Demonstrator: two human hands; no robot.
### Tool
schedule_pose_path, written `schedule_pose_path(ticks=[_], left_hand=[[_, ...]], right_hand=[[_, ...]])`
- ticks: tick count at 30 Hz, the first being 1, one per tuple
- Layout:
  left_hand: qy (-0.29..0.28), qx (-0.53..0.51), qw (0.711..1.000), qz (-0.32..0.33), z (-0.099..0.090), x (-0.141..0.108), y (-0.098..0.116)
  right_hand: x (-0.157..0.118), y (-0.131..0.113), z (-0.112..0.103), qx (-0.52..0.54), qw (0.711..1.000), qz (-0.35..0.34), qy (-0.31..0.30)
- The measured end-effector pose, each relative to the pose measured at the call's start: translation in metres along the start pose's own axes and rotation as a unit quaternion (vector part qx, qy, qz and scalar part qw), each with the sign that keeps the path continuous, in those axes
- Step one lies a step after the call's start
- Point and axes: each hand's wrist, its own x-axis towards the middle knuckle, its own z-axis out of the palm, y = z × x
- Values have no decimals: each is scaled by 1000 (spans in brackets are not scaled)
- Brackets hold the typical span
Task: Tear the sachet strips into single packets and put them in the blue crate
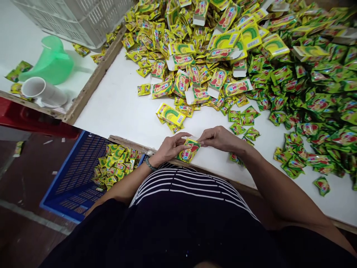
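My left hand is closed around a small yellow and green candy box at the table's front edge. The fingers of my right hand pinch the box's upper right end, where a flap seems to be; the fingertips partly hide it. Just beyond, a yellow box lies on a few yellow candy packets. Green candy packets are scattered to the right of my right hand.
Heaped yellow packets and open boxes cover the back; green packets fill the right. A wooden strip borders a grey crate, green scoop and white cup. Below left, a blue crate holds filled-looking boxes.
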Motion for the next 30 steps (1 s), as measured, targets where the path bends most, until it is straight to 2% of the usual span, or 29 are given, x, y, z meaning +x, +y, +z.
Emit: schedule_pose_path(ticks=[6,11,16,18,20,24,27,30], left_hand=[[-3,-24,1000,-19,1,-1,-1],[-7,-39,999,-23,2,0,-1],[-12,-44,998,-37,0,0,0],[-16,-48,998,-41,0,1,1],[-20,-53,997,-42,0,1,2],[-21,-57,997,-45,1,0,3],[-17,-54,997,-43,1,0,3],[-15,-49,998,-38,0,-1,2]], right_hand=[[-15,-5,20,-42,991,18,125],[-31,-8,37,19,988,7,153],[-37,-3,47,29,974,-7,223],[-34,1,38,63,981,6,184],[-28,5,21,88,990,18,105],[-10,3,-10,35,999,19,-25],[1,-4,-15,-22,998,9,-58],[3,-11,-9,-80,996,-4,-27]])
